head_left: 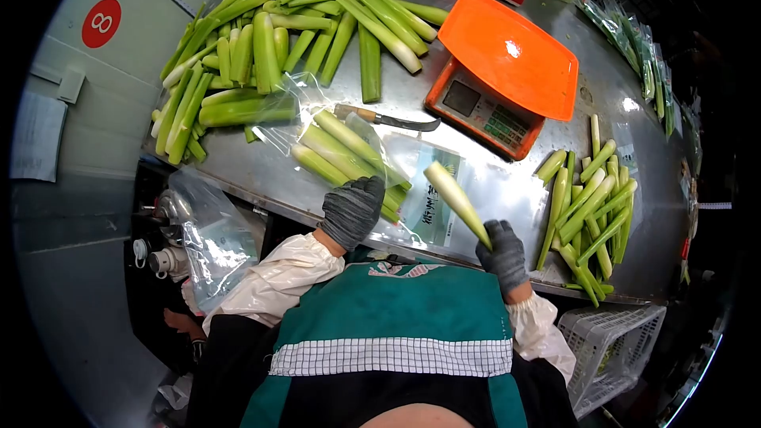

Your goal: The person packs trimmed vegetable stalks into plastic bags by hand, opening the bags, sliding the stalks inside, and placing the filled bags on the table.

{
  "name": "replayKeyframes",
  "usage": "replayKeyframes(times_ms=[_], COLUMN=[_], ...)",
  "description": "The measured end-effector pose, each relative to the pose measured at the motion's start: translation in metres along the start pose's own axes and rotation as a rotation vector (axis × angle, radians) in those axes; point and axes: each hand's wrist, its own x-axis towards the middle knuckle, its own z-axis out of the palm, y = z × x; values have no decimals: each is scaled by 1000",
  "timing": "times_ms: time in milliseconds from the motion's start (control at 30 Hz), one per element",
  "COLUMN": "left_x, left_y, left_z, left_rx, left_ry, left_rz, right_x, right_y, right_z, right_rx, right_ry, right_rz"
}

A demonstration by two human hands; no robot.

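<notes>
My left hand (353,210), in a dark grey knit glove, closes on the edge of a clear plastic bag (287,136). Several green-and-white water bamboo shoots (337,150) lie in or under that bag; the film makes it hard to tell which. In my right hand (503,254), gloved in grey, one water bamboo shoot (457,200) is gripped by its thin green end, its pale thick end pointing up and left. Beneath it lies a flat printed bag (434,190). A curved knife with a wooden handle (357,113) rests beyond the filled bag.
A large heap of shoots (261,47) covers the table's far left; a smaller pile (590,214) lies at right. An orange weighing scale (507,55) stands behind the middle. Packed bags (626,40) line the far right. A white crate (610,349) sits below the table (238,165).
</notes>
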Motion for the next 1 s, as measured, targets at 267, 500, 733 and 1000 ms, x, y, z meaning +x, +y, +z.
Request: replayKeyframes(times_ms=[267, 500, 733, 1000], left_x=[3, 18, 56, 80], left_y=[2, 0, 0, 35], left_z=[-4, -38, -164, -206], left_rx=[28, 114, -295, -645], left_ry=[132, 181, 465, -132], left_rz=[122, 128, -46, -84], right_x=[44, 82, 77, 95], right_y=[-74, -129, -107, -130], right_z=[25, 22, -71, -126], right_rx=[132, 774, 1259, 597], right_ry=[-84, -64, 108, -25], right_rz=[28, -405, -349, -1144])
